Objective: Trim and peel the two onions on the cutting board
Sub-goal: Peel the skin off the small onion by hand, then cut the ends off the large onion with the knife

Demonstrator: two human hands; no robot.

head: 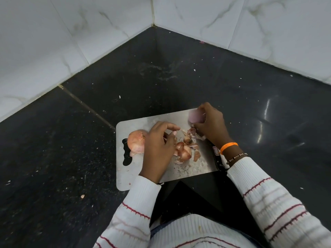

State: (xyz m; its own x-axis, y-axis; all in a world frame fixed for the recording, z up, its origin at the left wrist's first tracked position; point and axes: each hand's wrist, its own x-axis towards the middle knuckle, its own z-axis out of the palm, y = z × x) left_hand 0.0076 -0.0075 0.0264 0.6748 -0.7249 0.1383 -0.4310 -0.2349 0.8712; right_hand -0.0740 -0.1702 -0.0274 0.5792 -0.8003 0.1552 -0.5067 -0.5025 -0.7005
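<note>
A steel cutting board (136,176) lies on the dark counter. An unpeeled onion (137,141) sits at its left end, by the handle cutout. My right hand (209,124) grips a peeled, pale purple onion (194,117) at the board's far right corner. My left hand (159,145) hovers over the board's middle, beside the unpeeled onion, fingers loosely curled and holding nothing that I can see. Loose brown onion skins (184,152) lie between the hands.
A dark knife handle (217,158) shows at the board's right edge, partly under my right wrist. The black counter (71,140) runs into a white tiled wall corner (153,24) behind. Small scraps dot the counter.
</note>
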